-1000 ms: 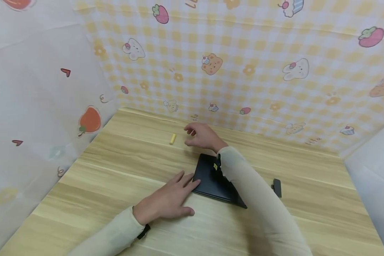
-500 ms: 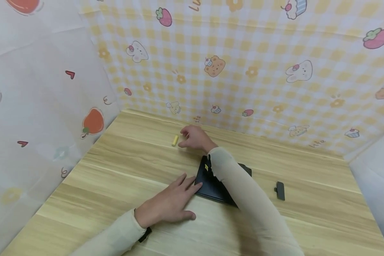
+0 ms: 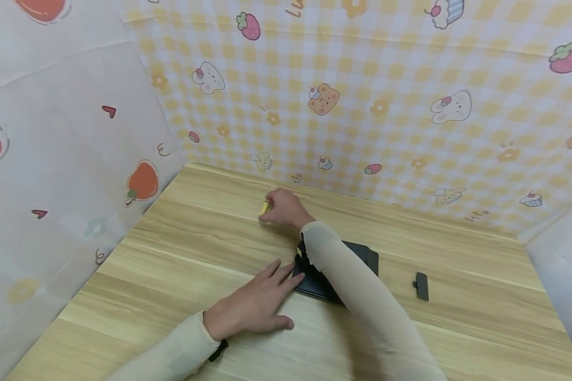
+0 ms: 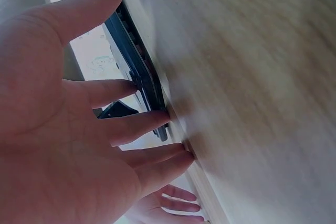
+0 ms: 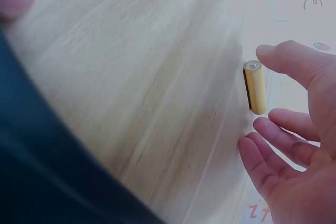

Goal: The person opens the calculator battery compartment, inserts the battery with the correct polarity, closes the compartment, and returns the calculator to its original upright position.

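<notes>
Head view: at the far left, beyond the left hand, a white cloth printed with red fruit and hearts is hung beside the wood-grained table. A black strap is worn at the left wrist, next to a pale sleeve. The left hand is laid palm down with its fingers spread and nothing grasped; the left edge of a flat black device is touched by its fingertips. Ahead of the left hand, a yellow battery is seen on the table, set between the thumb and fingertips of the right hand. The right thumb and fingers are held parted around the battery's two ends; whether contact is made cannot be told. In the right wrist view, one end of the battery is turned toward the thumb. Behind the right hand, a yellow-checked cloth is hung. Below the right hand, the device is partly covered by the right forearm. Farther right, well apart from both hands, a small dark piece with a tab is laid on the table.
</notes>
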Tool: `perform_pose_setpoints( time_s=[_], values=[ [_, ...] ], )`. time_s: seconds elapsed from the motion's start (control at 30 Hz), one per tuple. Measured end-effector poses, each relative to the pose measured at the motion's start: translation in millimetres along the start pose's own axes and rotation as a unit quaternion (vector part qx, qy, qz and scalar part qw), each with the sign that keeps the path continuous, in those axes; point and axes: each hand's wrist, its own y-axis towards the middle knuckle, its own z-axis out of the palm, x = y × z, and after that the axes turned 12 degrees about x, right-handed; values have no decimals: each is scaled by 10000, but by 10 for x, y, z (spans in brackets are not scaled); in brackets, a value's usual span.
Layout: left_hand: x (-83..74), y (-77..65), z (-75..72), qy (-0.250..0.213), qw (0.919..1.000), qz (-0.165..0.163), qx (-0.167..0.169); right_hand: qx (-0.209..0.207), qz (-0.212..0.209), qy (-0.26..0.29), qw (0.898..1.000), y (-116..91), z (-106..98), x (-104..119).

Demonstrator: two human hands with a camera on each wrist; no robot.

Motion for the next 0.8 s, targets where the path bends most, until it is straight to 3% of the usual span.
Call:
perform_pose_setpoints(
  time_s=[0.37, 0.8],
  values=[
    [-21, -11, -13, 109, 9999, 55, -74, 37, 312, -431, 9986, 62, 47, 28],
    [-33, -31, -24, 46, 10000, 40, -51, 37, 334, -440, 9985, 59, 45, 41]
  ],
)
